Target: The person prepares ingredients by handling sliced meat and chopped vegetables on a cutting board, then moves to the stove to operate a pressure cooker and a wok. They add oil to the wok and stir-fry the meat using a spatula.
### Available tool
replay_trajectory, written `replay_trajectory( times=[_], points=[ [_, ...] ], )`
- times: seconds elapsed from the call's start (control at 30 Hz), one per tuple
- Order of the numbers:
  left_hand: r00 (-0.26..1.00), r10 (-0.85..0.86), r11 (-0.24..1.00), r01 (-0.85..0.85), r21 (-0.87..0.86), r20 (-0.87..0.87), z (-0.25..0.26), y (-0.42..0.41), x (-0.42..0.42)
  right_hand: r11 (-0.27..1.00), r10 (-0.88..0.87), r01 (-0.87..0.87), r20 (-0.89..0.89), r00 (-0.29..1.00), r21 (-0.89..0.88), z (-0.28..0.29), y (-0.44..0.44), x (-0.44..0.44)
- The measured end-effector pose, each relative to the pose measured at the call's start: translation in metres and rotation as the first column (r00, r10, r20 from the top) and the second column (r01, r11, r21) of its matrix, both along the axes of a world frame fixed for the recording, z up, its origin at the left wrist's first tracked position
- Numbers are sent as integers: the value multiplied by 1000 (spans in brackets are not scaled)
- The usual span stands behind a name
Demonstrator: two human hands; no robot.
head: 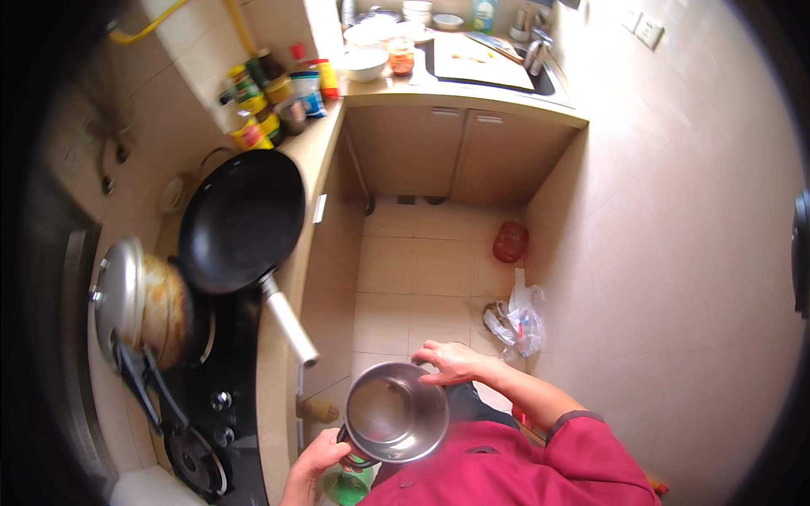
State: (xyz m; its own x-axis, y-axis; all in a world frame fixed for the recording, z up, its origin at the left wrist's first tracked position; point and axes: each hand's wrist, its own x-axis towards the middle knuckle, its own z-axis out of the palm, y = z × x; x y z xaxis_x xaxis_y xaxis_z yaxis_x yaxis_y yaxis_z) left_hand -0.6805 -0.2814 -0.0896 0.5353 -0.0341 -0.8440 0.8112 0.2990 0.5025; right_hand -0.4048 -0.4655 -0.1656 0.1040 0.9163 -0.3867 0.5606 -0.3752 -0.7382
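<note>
A stainless steel pot (pixel 395 411) is held in front of my body, its open top facing up. My left hand (pixel 326 452) grips its black loop handle at the lower left. My right hand (pixel 449 362) holds the pot at its upper right rim, where the other handle is mostly hidden by the fingers. Inside the pot I see a shiny metal bottom; whether any liquid is in it I cannot tell.
To the left, a black wok (pixel 243 221) with a pale handle rests by the gas stove (pixel 234 379), near a lidded pressure cooker (pixel 145 303). Ahead are a cutting board (pixel 468 66), a faucet (pixel 538 50) and a white bowl (pixel 365 65). Plastic bags (pixel 522 316) lie on the floor.
</note>
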Motion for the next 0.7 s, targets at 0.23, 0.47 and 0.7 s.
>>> replay_trajectory(
  times=[0.23, 0.47, 0.7],
  points=[
    [992, -53, 993, 65, 99, -118, -84, -34, 124, 975, -194, 182, -92, 977, -126, -95, -58, 82],
    [998, -59, 659, 41, 751, -3, -256, -92, 93, 580, -729, 765, 241, 641, -280, -238, -125, 111],
    [946, -207, 630, 325, 705, -251, -347, -170, 100, -182, -983, 943, 65, -171, -280, -454, -158, 160]
  ],
)
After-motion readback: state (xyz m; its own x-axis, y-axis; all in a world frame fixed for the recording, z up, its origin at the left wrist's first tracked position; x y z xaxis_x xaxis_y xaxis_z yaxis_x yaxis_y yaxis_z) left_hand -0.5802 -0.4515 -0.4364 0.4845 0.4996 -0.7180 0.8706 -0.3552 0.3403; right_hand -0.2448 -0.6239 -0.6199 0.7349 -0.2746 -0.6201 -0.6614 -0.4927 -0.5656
